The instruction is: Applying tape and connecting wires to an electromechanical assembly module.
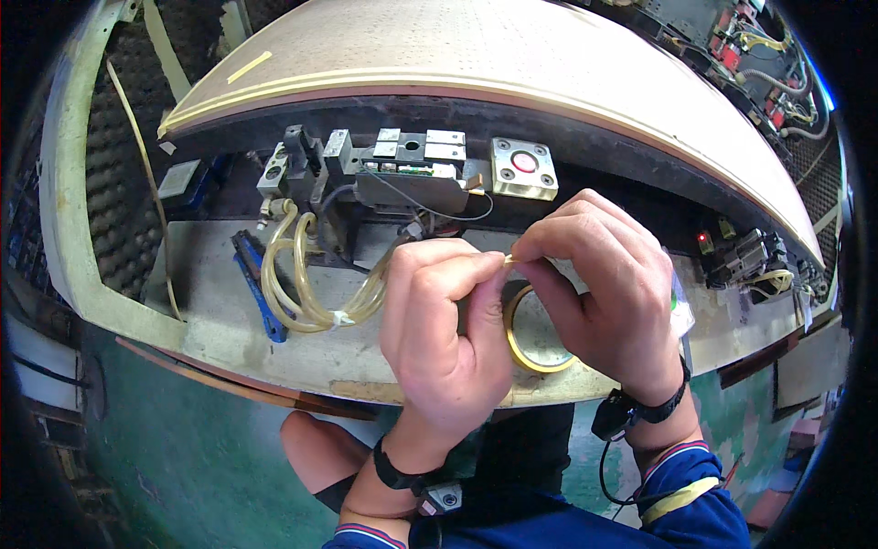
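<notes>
My left hand (pixel 448 325) and my right hand (pixel 608 288) meet over the bench edge, thumbs and forefingers pinched together. Between the fingertips is a small yellowish strip (pixel 509 260), which looks like a bit of tape; most of it is hidden. Just below the right fingers a roll of yellow tape (pixel 541 366) lies on the bench, partly covered by that hand. Clear tubing (pixel 311 320), bound in a loop, hangs to the left of my left hand. A strip of yellow tape (pixel 681 500) is stuck on my right sleeve.
A metal fixture (pixel 412 183) and a square metal block (pixel 523 169) stand behind my hands. Beyond them rises a large pale board (pixel 476 46) edged with tape. A blue-and-black hand tool (pixel 261 285) lies left. Machine parts (pixel 745 261) sit at the right.
</notes>
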Motion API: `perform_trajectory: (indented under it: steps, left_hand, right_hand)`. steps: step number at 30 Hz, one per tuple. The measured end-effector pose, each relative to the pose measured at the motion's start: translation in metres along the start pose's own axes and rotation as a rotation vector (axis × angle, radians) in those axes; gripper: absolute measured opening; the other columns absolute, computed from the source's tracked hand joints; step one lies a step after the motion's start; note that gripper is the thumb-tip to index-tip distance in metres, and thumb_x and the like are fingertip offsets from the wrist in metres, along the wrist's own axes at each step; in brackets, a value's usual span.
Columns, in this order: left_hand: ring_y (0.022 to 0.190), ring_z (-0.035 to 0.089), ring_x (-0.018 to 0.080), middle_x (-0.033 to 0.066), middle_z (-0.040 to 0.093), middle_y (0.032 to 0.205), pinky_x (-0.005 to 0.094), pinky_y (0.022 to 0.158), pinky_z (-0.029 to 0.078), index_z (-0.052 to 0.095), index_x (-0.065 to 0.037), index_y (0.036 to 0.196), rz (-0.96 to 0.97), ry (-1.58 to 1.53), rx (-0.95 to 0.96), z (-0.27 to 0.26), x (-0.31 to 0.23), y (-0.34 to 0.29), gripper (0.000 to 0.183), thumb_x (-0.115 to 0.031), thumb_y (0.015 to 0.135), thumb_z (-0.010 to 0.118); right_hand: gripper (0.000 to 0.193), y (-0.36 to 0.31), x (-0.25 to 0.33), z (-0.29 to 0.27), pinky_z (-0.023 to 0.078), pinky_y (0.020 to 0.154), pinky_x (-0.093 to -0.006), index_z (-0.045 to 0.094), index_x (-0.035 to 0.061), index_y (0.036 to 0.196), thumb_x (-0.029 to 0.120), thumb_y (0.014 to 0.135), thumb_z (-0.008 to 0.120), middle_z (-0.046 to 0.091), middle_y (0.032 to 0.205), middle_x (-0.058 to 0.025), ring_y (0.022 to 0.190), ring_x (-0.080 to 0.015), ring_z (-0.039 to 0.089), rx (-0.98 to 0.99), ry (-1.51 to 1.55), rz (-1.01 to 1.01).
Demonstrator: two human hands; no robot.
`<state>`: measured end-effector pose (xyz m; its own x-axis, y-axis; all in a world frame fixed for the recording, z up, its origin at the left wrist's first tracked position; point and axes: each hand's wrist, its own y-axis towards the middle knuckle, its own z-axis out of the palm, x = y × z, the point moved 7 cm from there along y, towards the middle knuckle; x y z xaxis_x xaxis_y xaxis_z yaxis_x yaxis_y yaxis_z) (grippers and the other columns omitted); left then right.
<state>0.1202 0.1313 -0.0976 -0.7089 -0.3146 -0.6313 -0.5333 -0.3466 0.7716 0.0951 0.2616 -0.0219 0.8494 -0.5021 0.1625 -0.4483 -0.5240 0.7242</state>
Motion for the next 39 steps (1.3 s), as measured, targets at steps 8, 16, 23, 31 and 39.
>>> perform_trajectory:
  steps: [8,16,23,31,39]
  left_hand:
    - [0.087,0.066,0.0292,0.0166,0.066,0.100,0.0368,0.076,0.055,0.067,0.003,0.106,-0.024,-0.037,-0.005,0.001,0.002,-0.002,0.017,0.011,0.093,0.075]
    - [0.090,0.063,0.0128,0.0144,0.061,0.117,0.0255,0.076,0.058,0.062,0.003,0.116,0.060,0.006,0.116,0.005,0.002,0.000,0.018,0.012,0.101,0.067]
    - [0.092,0.068,0.0233,0.0157,0.067,0.108,0.0332,0.080,0.058,0.066,0.003,0.113,-0.060,-0.077,0.007,0.001,0.006,-0.001,0.019,0.010,0.097,0.072]
    - [0.093,0.065,0.0209,0.0151,0.061,0.115,0.0300,0.078,0.058,0.066,0.004,0.118,-0.044,0.011,0.072,-0.002,-0.001,0.003,0.020,0.010,0.099,0.065]
    - [0.109,0.062,0.0155,0.0146,0.056,0.128,0.0282,0.085,0.059,0.054,0.004,0.131,-0.095,-0.281,0.065,-0.001,0.008,-0.003,0.029,0.011,0.103,0.053]
  right_hand:
    - [0.024,-0.001,0.001,-0.002,0.056,0.066,-0.0368,0.070,0.0033,0.092,-0.009,0.076,0.082,0.072,0.083,-0.0104,0.075,-0.0287,0.070,0.013,-0.040,-0.035]
    - [0.023,0.000,-0.003,-0.004,0.056,0.067,-0.0364,0.071,0.0026,0.093,-0.008,0.076,0.082,0.073,0.084,-0.0107,0.075,-0.0290,0.071,0.015,-0.015,-0.011]
    - [0.020,-0.003,-0.011,0.004,0.057,0.072,-0.0394,0.069,0.0011,0.102,-0.005,0.085,0.078,0.072,0.092,-0.0136,0.081,-0.0338,0.071,0.027,0.232,0.077]
    - [0.013,-0.008,-0.022,0.011,0.057,0.078,-0.0353,0.072,-0.0019,0.102,-0.004,0.090,0.075,0.075,0.096,-0.0141,0.086,-0.0292,0.075,0.044,0.388,0.184]
    - [0.010,-0.007,-0.024,0.011,0.057,0.080,-0.0337,0.072,-0.0035,0.101,-0.004,0.091,0.074,0.076,0.096,-0.0125,0.087,-0.0234,0.073,0.054,0.416,0.212]
